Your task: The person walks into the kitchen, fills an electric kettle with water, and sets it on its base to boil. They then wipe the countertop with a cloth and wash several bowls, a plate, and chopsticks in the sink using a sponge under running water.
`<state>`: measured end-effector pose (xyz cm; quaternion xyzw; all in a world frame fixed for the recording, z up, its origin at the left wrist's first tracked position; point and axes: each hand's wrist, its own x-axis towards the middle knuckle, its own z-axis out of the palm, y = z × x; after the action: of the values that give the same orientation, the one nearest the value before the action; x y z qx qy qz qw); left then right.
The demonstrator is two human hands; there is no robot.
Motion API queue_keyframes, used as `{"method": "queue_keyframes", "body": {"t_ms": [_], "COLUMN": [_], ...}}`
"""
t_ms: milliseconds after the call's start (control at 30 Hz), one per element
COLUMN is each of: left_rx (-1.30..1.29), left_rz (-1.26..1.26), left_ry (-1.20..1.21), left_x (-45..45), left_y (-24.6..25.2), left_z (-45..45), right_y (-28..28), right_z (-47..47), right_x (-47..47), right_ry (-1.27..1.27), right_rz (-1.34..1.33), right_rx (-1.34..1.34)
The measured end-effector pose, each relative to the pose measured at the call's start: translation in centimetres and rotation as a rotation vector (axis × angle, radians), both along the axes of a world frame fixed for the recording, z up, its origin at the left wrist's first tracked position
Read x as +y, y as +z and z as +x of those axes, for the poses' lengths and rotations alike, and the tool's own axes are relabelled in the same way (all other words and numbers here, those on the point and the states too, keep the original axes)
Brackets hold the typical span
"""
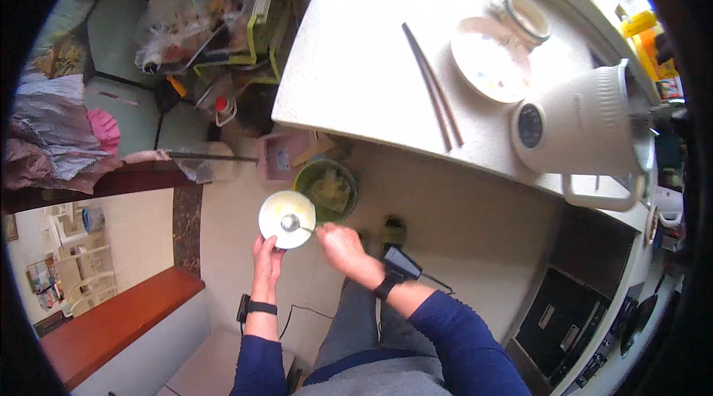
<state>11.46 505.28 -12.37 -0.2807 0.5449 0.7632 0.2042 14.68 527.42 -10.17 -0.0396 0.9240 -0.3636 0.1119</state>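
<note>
In my left hand (267, 258) is a white bowl (287, 234), gripped at its near rim, with bits of yellowish food inside. My right hand (341, 245) is closed on the handle of a metal spoon (290, 222), whose round end lies inside the bowl. Just beyond the bowl, partly behind it and lower down, stands a green bin (352, 195) with a pale bag or waste in it. Each of my wrists wears a black strap with a device on it.
A white counter (356, 84) holds dark chopsticks (431, 87), a plate (473, 70), a cup (529, 20) and a white appliance (579, 123) with a handle. Left of it are a pink container (285, 156) and a rack (259, 22) with bags. A red-brown ledge (122, 323) lies lower left.
</note>
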Motion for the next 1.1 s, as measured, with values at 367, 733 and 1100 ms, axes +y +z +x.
{"method": "queue_keyframes", "body": {"t_ms": [367,733,1100], "left_rx": [0.135,0.189,0.837], "left_rz": [0.259,0.357,-1.328], "left_ry": [-0.216,-0.761,-0.484], "left_x": [3.6,21.1,38.0], "left_y": [11.5,19.3,11.0], "left_z": [2.3,6.0,-10.7], "right_y": [14.5,17.5,20.5], "right_z": [4.9,16.2,32.0], "right_x": [6.7,18.6,49.5], "right_ry": [-0.432,-0.742,-1.128], "right_rz": [-0.654,-0.937,-0.958], "right_rx": [-0.310,-0.206,0.246]}}
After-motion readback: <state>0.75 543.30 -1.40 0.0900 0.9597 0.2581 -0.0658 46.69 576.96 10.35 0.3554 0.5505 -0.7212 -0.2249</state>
